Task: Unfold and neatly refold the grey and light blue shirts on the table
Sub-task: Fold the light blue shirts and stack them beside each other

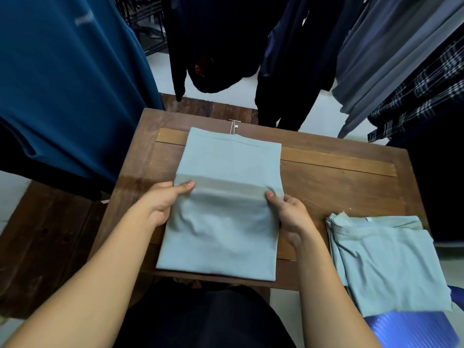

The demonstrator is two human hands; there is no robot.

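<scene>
A light blue-grey shirt lies folded into a long strip down the middle of the wooden table. Its near half is doubled over, with the fold raised across the middle. My left hand pinches the left end of that fold, thumb on top. At the right end, my right hand pinches the fold the same way. A small tag on a string pokes out past the shirt's far edge. A second light blue shirt lies loosely folded at the table's near right corner.
Hanging clothes ring the table: a teal garment at left, dark ones behind, grey and plaid ones at right. A blue ribbed object sits under the second shirt at lower right. A dark wooden bench stands at left.
</scene>
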